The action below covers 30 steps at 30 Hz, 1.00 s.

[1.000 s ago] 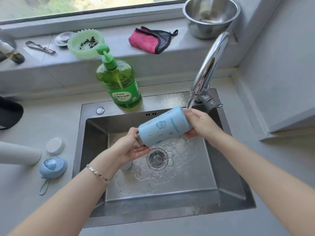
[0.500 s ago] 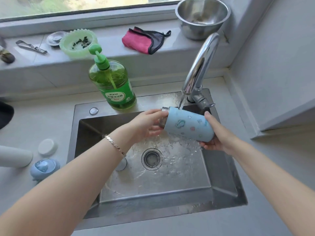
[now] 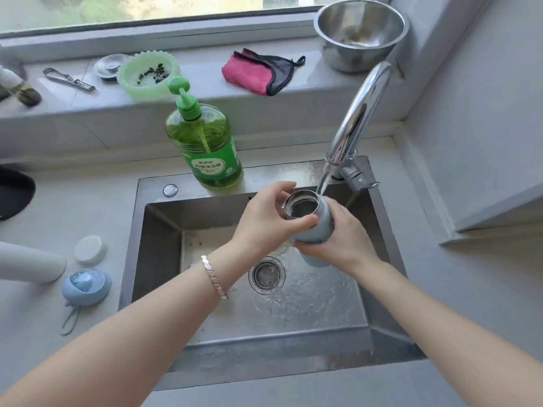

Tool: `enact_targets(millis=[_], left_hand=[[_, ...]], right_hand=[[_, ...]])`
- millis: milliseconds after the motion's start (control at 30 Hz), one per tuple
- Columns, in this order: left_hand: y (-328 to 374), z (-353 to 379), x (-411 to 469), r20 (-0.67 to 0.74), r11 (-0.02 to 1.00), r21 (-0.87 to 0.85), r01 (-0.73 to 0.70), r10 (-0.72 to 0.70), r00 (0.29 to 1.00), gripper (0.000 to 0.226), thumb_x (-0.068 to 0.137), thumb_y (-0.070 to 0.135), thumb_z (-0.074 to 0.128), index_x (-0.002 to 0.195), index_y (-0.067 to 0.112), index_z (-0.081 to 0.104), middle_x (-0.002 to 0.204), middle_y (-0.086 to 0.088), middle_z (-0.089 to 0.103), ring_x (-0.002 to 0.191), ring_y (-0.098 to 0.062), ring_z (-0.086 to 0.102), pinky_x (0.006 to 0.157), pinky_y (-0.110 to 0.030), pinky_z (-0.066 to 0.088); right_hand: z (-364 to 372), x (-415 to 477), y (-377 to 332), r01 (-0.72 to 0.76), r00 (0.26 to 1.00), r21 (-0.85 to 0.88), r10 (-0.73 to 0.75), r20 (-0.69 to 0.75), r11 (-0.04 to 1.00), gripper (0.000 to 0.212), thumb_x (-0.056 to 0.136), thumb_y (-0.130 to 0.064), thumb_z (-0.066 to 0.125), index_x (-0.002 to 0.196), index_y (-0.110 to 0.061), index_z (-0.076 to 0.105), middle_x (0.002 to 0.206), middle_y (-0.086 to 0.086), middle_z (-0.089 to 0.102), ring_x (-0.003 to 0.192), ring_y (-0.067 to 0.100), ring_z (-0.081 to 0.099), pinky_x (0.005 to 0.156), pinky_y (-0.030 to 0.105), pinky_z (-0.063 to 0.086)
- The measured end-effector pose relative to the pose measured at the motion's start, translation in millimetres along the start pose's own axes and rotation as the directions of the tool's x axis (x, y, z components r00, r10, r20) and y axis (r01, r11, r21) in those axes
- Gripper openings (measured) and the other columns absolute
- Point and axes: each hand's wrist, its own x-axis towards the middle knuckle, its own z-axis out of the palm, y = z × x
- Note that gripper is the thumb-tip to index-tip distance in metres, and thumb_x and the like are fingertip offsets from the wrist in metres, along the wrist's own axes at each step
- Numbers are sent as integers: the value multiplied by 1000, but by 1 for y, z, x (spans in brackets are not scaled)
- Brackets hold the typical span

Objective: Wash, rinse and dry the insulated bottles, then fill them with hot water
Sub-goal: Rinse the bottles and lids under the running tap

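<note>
I hold a light blue insulated bottle (image 3: 318,230) nearly upright over the steel sink (image 3: 164,230), its open steel mouth under the stream from the chrome faucet (image 3: 357,118). My left hand (image 3: 264,221) grips the neck just below the rim. My right hand (image 3: 342,239) wraps the lower body. A white bottle (image 3: 29,261) lies on the counter at the left, with its white cap (image 3: 90,249) and the blue lid (image 3: 86,286) beside it.
A green dish soap pump bottle (image 3: 205,145) stands on the sink's back rim. On the window ledge sit a steel bowl (image 3: 360,30), a pink and grey cloth (image 3: 258,71), a green dish (image 3: 148,73) and a peeler (image 3: 69,80). Water pools round the drain (image 3: 266,274).
The blue bottle turned from lying sideways under the faucet to nearly upright, mouth up beneath the stream. My left hand stayed at the neck and my right hand came round the lower body.
</note>
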Motion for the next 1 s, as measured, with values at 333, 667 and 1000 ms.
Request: enact_targets(millis=[333,667,1000], left_hand=[[-75,-31,-43,59,956,5,294,-293,954,8,87,14,61,93,19,64,91,2,69,91,-16,65,81,-22,48],[-96,-37,-54,64,920,-41,391,-388,920,12,86,19,61,86,31,62,93,2,70,91,-13,66,89,-35,50],[-101,-30,-71,109,901,-84,426,-416,903,11,88,12,59,90,23,61,87,1,66,80,-11,63,72,-24,47]], right_hand=[[6,2,12,-36,993,45,41,-109,998,68,53,-34,85,114,-29,55,109,-4,60,99,12,55,86,29,47],[-1,12,9,-106,982,3,105,-159,994,67,54,-39,82,114,-34,52,108,-3,61,98,15,56,83,34,48],[-21,-19,22,-84,779,-808,544,312,584,51,59,-46,70,99,-30,43,82,-8,62,82,17,58,59,24,37]])
